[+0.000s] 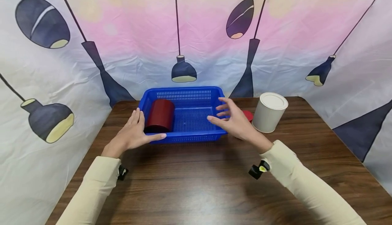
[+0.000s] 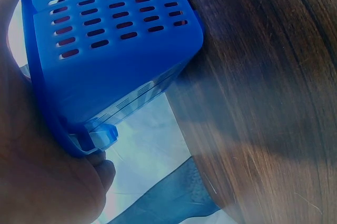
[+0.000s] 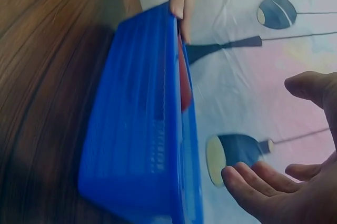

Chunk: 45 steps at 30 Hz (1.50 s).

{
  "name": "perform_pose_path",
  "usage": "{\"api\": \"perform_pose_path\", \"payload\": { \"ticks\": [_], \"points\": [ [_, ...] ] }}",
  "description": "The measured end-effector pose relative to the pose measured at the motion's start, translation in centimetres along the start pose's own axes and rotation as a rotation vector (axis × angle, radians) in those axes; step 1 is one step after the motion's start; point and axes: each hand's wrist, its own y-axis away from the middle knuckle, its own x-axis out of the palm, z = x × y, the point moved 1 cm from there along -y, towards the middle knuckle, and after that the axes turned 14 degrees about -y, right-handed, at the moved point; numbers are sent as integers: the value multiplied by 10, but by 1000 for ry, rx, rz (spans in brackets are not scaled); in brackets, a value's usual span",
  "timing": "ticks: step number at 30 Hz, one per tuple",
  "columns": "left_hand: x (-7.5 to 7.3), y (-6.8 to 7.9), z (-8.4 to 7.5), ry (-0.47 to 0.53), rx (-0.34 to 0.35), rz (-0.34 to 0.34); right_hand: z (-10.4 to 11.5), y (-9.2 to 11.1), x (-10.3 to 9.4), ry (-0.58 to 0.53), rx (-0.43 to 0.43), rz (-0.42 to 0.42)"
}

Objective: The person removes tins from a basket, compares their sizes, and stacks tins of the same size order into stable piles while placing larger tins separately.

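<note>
A blue plastic basket (image 1: 191,135) with slotted walls stands on the table. Inside it, along the left end, a dark red cylinder (image 1: 161,113) lies on its side. My left hand (image 1: 133,131) rests on the basket's front left corner, its fingers straight along the left rim and the thumb over the front rim. At the opposite end my right hand (image 1: 237,119) hovers by the right rim, fingers spread and nothing in them. The right wrist view shows this hand (image 3: 289,192) apart from the basket (image 3: 131,113).
To the right, a whitish can (image 1: 269,114) with a lid stands upright. A red object (image 1: 248,115) sits beside it, partly hidden behind my right hand. The brown wooden table (image 1: 190,180) reaches a cloth backdrop (image 1: 137,41) printed with lamps.
</note>
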Motion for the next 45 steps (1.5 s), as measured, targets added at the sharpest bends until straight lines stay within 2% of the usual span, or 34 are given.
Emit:
{"api": "perform_pose_path", "payload": {
  "ticks": [10,22,29,34,45],
  "points": [
    [1,-1,-1,0,-3,1,0,-37,51,-109,248,120],
    [-1,0,-3,-11,-2,0,-1,-72,103,-201,445,218],
    [-1,0,-1,-32,0,-13,-6,-87,121,-185,484,234],
    [-1,0,-2,-35,0,-10,-11,-96,132,-223,504,230],
    [0,-1,-1,-17,-4,2,-17,-105,154,-259,562,245]
  ]
}}
